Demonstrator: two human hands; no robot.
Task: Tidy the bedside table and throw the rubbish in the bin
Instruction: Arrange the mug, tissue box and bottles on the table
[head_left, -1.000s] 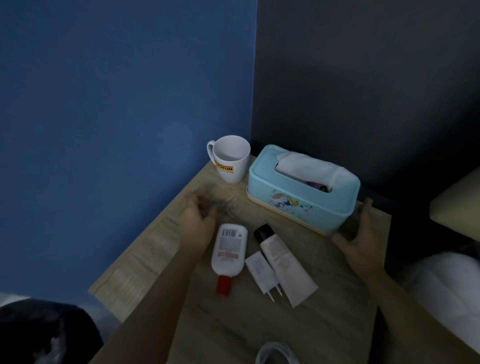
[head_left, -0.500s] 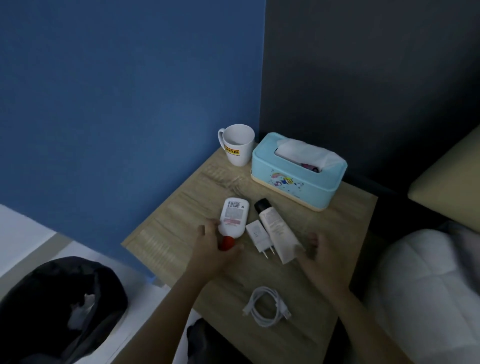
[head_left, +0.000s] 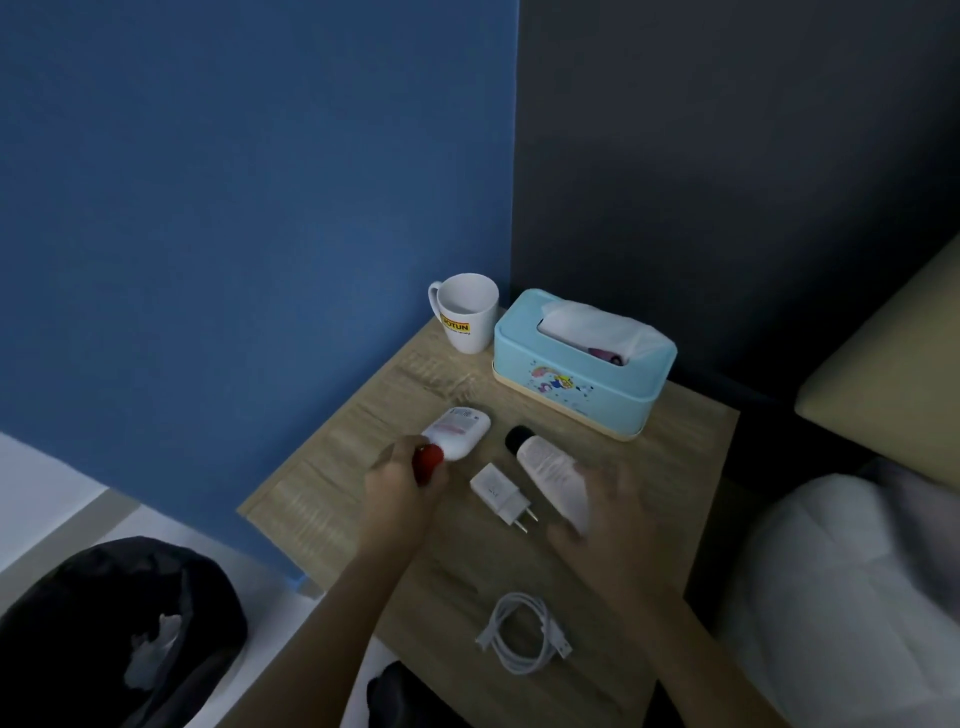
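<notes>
- Evidently the step in hand is sorting the loose things in front of the tissue box (head_left: 582, 374). The box stands at the back of the bedside table (head_left: 691, 467), with the mug (head_left: 467, 312) just to its left.
- The left hand (head_left: 400, 488) has its fingers curled round the red cap (head_left: 429, 461) of the white bottle (head_left: 460, 430). The bottle lies in front and to the left of the tissue box, its base toward the box. Whether the cap end is off the wood I cannot tell.
- The right hand (head_left: 608, 504) is blurred, its fingers spread and loose over the near end of the tube (head_left: 545, 462). The tube lies in front of the tissue box, with its black cap toward the box. The hand grips nothing that I can see, and contact with the tube is unclear.
- The charger plug (head_left: 498, 488) lies between bottle and tube, a little further from the tissue box. The coiled cable (head_left: 524, 634) lies well in front of the box.
- The bin (head_left: 208, 597) sits on the floor, well off to the front-left of the tissue box, with a pale scrap inside.
- Next, I judge, the right hand should close on the tube. Both containers can then be stood upright beside the tissue box. Neither looks like rubbish, so the bin is probably not their place.
</notes>
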